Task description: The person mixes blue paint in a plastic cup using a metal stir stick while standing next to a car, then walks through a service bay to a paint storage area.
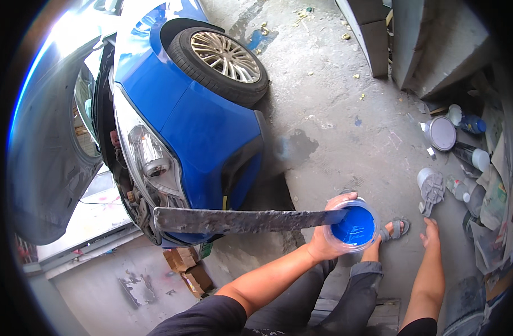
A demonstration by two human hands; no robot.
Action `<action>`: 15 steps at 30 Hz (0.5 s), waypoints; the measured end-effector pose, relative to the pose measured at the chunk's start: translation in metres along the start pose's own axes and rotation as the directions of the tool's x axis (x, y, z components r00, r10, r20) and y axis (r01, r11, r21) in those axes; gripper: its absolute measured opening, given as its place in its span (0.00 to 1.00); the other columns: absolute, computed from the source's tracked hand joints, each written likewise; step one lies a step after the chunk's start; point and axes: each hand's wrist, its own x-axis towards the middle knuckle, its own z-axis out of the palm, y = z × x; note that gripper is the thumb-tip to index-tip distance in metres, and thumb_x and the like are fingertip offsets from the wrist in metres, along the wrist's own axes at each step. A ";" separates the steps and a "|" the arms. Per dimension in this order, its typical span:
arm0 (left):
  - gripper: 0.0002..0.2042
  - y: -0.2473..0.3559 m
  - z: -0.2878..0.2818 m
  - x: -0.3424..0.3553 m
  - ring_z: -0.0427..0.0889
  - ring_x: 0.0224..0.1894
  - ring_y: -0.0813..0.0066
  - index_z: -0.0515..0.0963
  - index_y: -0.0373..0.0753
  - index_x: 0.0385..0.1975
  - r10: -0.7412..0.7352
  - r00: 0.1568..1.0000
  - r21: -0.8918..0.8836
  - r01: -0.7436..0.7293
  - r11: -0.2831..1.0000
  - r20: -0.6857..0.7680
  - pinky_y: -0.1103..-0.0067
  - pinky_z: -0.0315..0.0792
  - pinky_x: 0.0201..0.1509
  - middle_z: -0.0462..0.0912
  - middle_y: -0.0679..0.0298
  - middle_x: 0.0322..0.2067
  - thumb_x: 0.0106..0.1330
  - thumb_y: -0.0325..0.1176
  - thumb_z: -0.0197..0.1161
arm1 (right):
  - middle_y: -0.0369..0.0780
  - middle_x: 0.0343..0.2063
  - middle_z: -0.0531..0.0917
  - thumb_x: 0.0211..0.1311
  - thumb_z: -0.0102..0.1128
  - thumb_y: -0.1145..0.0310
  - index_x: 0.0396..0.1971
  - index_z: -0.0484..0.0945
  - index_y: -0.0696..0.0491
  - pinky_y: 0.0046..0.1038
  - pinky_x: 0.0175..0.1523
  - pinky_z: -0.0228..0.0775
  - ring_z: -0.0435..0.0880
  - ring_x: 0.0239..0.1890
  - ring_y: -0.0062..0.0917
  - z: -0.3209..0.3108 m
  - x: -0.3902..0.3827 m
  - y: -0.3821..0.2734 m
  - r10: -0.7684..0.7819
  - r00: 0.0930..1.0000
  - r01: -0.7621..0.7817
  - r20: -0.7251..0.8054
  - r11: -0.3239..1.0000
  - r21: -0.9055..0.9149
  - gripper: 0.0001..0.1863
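My left hand (321, 245) is wrapped around a clear plastic cup (346, 246), held out in front of me. Inside it is bright blue paint (354, 227). A long, flat, stained stirring strip (239, 221) has one end in the cup and stretches far out to the left over the rim. Away to the right hangs my right hand (430, 233), low and open, with nothing seen in it. Nearest to that hand is a spattered greyish-white object (432, 192) on the floor, its exact kind unclear.
A blue car (206, 123) with its hood (49, 151) raised stands at the left. Cardboard boxes (190, 271) lie below its front. Along the right are a lidded tub (440, 134), bottles (457, 187) and crumpled sheeting. Grey panels (410, 45) stand at the far right.
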 end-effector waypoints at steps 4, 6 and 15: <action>0.45 -0.031 -0.007 -0.022 0.72 0.60 0.59 0.59 0.36 0.63 -0.242 0.969 -0.182 0.232 0.956 -0.039 0.68 0.70 0.62 0.68 0.50 0.60 0.44 0.28 0.80 | 0.40 0.73 0.46 0.55 0.64 0.54 0.70 0.52 0.42 0.56 0.70 0.36 0.36 0.75 0.39 0.023 0.057 0.004 0.073 0.997 -0.076 0.021 0.972 0.223 0.44; 0.44 -0.035 -0.007 -0.020 0.71 0.61 0.58 0.61 0.37 0.62 -0.197 0.978 -0.142 0.186 0.972 -0.065 0.67 0.68 0.63 0.68 0.51 0.60 0.43 0.30 0.81 | 0.39 0.74 0.43 0.53 0.65 0.53 0.70 0.50 0.40 0.56 0.71 0.35 0.34 0.76 0.39 0.014 0.079 0.013 0.071 0.997 -0.071 0.013 0.938 0.339 0.46; 0.42 -0.003 -0.007 -0.021 0.71 0.61 0.57 0.65 0.36 0.60 -0.170 0.971 -0.176 0.140 0.974 -0.170 0.68 0.68 0.62 0.69 0.51 0.60 0.42 0.33 0.82 | 0.37 0.65 0.65 0.52 0.65 0.38 0.66 0.62 0.47 0.52 0.69 0.42 0.53 0.71 0.32 0.005 -0.004 -0.038 -0.095 0.994 0.083 0.060 0.979 0.187 0.45</action>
